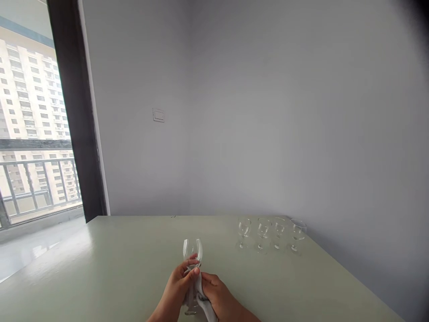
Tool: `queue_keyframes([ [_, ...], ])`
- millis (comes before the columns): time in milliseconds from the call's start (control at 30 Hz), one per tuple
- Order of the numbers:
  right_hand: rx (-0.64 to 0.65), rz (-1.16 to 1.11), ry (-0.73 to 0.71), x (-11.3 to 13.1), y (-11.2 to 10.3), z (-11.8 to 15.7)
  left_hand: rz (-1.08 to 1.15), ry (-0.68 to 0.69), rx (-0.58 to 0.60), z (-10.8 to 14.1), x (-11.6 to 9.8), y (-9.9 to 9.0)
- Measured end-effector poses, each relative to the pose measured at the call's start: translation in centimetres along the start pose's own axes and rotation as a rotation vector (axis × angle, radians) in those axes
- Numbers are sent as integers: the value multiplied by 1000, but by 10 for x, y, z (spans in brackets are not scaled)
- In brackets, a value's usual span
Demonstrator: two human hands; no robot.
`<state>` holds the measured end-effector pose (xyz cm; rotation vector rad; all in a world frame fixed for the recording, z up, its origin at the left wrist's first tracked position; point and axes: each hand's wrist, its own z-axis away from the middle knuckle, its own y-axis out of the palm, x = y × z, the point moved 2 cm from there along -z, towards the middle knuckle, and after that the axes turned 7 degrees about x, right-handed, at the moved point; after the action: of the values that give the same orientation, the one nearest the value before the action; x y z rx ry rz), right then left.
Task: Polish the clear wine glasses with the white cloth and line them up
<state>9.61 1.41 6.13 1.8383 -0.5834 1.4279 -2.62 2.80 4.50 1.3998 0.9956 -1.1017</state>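
A clear stemmed glass [192,246] stands roughly upright in front of me, bowl at the top and foot low near the bottom edge of the view. My left hand [180,281] is closed around the lower part of its bowl. My right hand [219,295] grips a pale grey cloth [207,307], which runs up against the glass's stem and under the left fingers. Hands and cloth hide most of the stem.
Several similar clear glasses, one of them a stemmed glass [243,229], stand in a row at the back right of the pale green table [127,264]. Grey walls [254,112] rise behind. A dark-framed opening [75,107] with a balcony railing [43,179] lies on the left.
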Motion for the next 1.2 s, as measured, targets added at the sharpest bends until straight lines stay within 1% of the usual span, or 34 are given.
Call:
queue_keyframes([
  [67, -15, 145, -25, 1, 1, 1, -9, -21, -26, 6, -7, 0],
  [200, -126, 564, -41, -1, -9, 0, -19, -41, -75, 13, -14, -7],
  [300, -218, 699, -40, 3, -19, 1, 39, -75, -129, 7, -10, -19],
  [367, -290, 796, -133, 10, -19, 3, 88, -74, -147, 3, -6, -25],
  [400, -278, 877, -218, 12, -16, 5, 118, -76, -144, 1, -5, -26],
  [467, -175, 1062, -403, 11, -3, 6, 181, -100, -113, 2, -2, -24],
  [500, -120, 1138, -470, 8, 4, 7, 210, -118, -88, 4, -2, -20],
  [533, -91, 1196, -499, 3, 9, 7, 245, -137, -59, 8, -1, -14],
  [567, -97, 1230, -490, -1, 13, 6, 289, -155, -21, 11, -2, -8],
  [633, -135, 1229, -434, -7, 16, 6, 386, -178, 34, 20, -3, 4],
  [700, -93, 1163, -442, -6, 17, 8, 475, -188, 51, 28, -7, 13],
  [733, -57, 1081, -456, -3, 16, 10, 497, -190, 53, 30, -9, 16],
  [800, -16, 843, -467, 4, 13, 12, 537, -169, 47, 33, -12, 19],
  [900, -90, 411, -376, 7, 6, 10, 626, -129, 49, 33, -16, 18],
  [1000, -160, -87, -253, -4, 3, 3, 738, -107, -6, 33, -20, 17],
  [1067, -165, -356, -177, -13, 5, -1, 783, -86, -53, 34, -23, 18],
  [1133, -153, -500, -137, -19, 8, -1, 748, -50, -66, 35, -27, 20],
  [1200, -144, -581, -102, -24, 11, -1, 648, 12, -55, 36, -30, 21],
])
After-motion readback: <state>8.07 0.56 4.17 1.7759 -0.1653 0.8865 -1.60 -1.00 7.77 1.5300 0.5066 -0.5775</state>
